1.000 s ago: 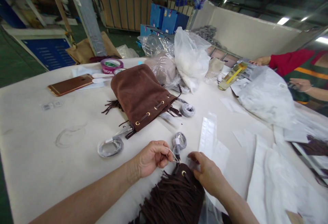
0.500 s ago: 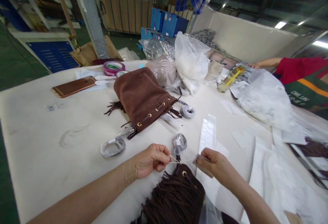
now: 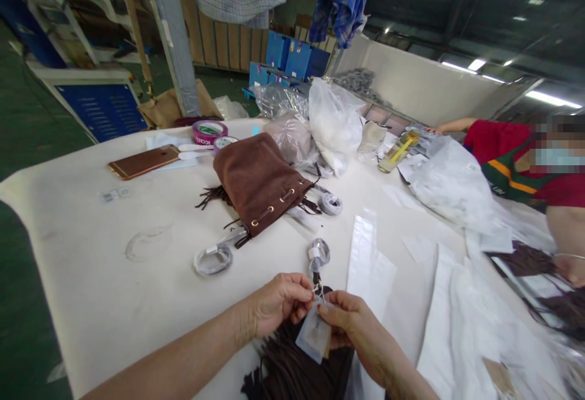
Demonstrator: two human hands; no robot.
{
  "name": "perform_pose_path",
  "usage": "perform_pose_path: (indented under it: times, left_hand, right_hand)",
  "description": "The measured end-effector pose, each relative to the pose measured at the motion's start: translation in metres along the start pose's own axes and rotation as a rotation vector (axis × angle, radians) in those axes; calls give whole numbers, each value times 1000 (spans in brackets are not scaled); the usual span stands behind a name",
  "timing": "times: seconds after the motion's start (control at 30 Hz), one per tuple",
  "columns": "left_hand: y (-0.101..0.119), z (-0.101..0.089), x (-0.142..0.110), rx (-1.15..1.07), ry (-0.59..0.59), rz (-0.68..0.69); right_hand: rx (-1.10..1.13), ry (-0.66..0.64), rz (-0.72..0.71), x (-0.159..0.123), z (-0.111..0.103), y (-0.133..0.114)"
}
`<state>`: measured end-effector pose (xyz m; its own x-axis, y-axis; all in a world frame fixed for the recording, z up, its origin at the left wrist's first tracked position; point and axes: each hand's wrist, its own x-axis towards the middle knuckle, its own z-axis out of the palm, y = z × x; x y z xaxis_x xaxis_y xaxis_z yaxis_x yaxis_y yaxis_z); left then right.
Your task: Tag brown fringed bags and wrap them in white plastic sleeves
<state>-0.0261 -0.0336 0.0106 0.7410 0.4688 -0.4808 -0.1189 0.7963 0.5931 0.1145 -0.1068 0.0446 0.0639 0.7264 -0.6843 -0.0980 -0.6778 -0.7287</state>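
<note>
Close to the table's front lies a dark brown fringed bag (image 3: 292, 363), partly hidden under my hands. My left hand (image 3: 286, 303) pinches a thin pale string (image 3: 319, 289) near the bag's wrapped strap. Beside it, my right hand (image 3: 347, 321) holds a hang tag (image 3: 314, 333) that looks translucent and pale, between thumb and fingers. A plastic-wrapped coil of strap (image 3: 319, 253) lies just beyond my fingertips. Farther off rests a brown suede drawstring bag (image 3: 256, 174) with gold eyelets, fringe at its corners and wrapped strap coils on both sides.
A phone (image 3: 144, 161) and tape rolls (image 3: 209, 132) lie at the back left. White plastic sleeves (image 3: 365, 260) spread to the right. Behind stand plastic bags (image 3: 336, 119) and a bottle with yellow liquid (image 3: 397, 151). A co-worker in red (image 3: 498, 144) is at the right.
My right hand has moved left and brought the tag up against my left hand, over the dark bag. The string is now close to the strap. The view has shifted, showing more of the co-worker.
</note>
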Motion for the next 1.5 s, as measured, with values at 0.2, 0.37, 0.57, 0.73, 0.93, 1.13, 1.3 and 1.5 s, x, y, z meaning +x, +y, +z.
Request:
perform_pose_path:
  times: [0.2,0.37,0.57,0.73,0.93,1.13,1.3,1.5]
  left_hand:
    - [-2,-1,-7,-26,17,47]
    - [-1,-8,-20,2,3,77]
    - [3,-9,-45,228,47,107]
    - [-10,0,-58,489,-47,91]
    - [-13,3,-51,608,108,340]
    - [9,-12,-42,706,409,400]
    - [28,-37,-56,873,539,416]
    - [37,-64,-69,971,660,360]
  right_hand:
    - [76,60,-29,-7,5,6]
    - [303,60,-5,-5,11,11]
    - [443,122,-26,4,22,5]
    - [503,169,-77,7,33,5]
    - [493,93,-38,4,36,10]
    - [477,189,-119,-1,36,11]
    - [513,324,-191,0,36,17]
    - [563,380,-234,1,37,21]
